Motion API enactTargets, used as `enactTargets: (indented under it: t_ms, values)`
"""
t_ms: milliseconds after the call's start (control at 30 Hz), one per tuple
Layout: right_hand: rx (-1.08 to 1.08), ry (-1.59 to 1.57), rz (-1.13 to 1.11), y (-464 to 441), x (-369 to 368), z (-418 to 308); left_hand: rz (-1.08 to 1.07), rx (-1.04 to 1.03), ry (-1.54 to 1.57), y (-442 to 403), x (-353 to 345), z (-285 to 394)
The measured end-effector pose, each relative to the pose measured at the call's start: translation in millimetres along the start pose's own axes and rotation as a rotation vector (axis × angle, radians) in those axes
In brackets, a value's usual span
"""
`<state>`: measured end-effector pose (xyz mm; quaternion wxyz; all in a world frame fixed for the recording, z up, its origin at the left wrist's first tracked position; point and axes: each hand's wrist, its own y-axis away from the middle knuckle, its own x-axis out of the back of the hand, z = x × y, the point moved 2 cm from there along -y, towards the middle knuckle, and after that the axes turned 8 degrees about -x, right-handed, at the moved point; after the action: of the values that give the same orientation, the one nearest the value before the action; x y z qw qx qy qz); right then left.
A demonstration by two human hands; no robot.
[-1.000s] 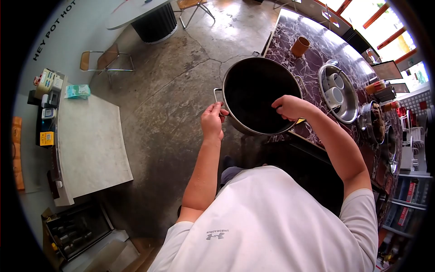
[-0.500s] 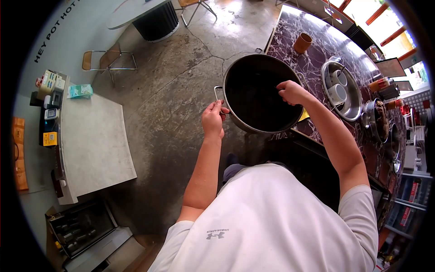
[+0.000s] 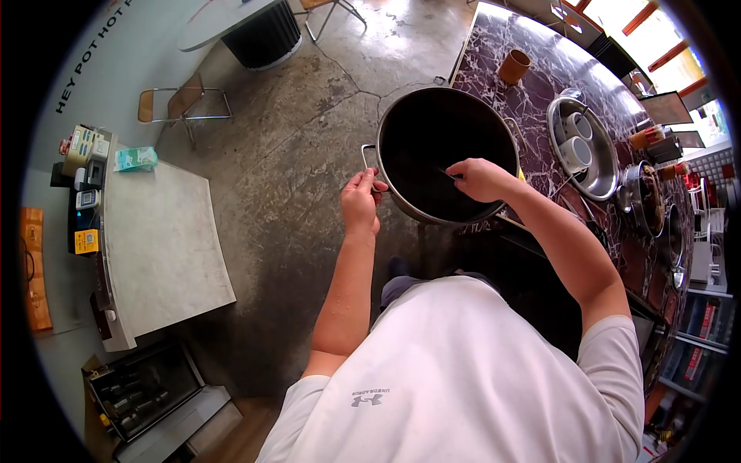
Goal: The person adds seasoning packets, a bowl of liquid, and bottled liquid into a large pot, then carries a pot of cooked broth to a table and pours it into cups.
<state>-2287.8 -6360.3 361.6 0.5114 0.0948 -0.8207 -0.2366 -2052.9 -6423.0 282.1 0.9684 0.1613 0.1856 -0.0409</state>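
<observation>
Dark metal pot (image 3: 432, 135) at the marble table (image 3: 556, 65): the left hand (image 3: 361, 204) pinched its handle (image 3: 365, 157), the right hand (image 3: 482, 180) a thin utensil (image 3: 445, 171), seemingly working inside; the next move seemingly called for steadiness.

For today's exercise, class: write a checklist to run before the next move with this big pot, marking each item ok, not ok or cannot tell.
1. Left hand gripping the left handle: ok.
2. Thin tool pinched in the right hand: ok.
3. Hands on both handles: not ok; the right handle is unheld.
4. Contents of the pot known: cannot tell; the interior is too dark.
5. Pot supported underneath: cannot tell; its base is hidden.
</observation>
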Motion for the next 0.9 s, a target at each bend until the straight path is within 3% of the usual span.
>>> enactTargets:
  t_ms: [300,500,667,733,833,900]
  values:
    - [0.018,0.191,-0.249,44.6,16.5,10.0,0.013,0.013,-0.001,1.5,-0.9,2.2]
    - [-0.101,0.408,-0.364,33.3,53.2,57.1,0.022,0.007,-0.005,1.5,-1.1,3.5]
    - [-0.194,0.330,-0.267,-0.7,57.4,79.2,0.023,0.000,-0.010,1.5,-1.9,5.3]
    - [-0.164,0.151,-0.063,-10.9,52.1,73.0,0.015,0.014,-0.009,1.3,-2.1,5.5]
    - [-0.281,-0.096,-0.018,-13.8,37.6,41.6,0.006,0.018,-0.008,1.2,-1.7,4.7]
    - [-0.205,-0.193,-0.013,-20.6,17.0,34.3,0.009,0.015,-0.011,0.1,-1.4,2.9]
